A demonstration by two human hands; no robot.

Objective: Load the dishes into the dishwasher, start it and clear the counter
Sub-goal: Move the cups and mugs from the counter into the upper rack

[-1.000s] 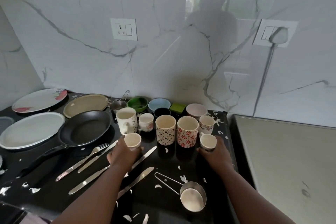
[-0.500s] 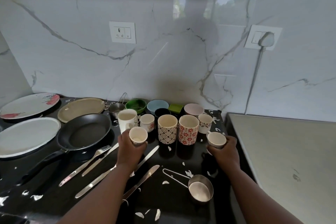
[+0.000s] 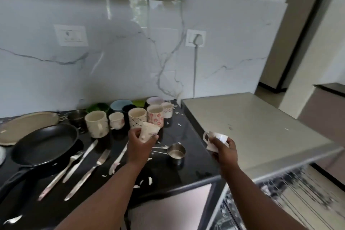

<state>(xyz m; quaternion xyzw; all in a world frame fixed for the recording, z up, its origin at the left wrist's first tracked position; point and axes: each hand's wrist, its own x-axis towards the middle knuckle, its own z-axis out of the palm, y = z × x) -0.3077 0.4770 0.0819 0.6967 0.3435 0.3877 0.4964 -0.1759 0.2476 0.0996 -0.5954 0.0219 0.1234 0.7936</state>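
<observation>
— What's on the black desk?
— A frying pan at the left, mugs along the wall, cutlery in front.
— And the hands?
— Both raised off it. The left hand has its fingers clamped round a tilted small cup; the right hand grips another cup, probably tipped, though it's blurred.

The counter is black, the pan black; at 12 o'clock one mug has red flowers.
</observation>
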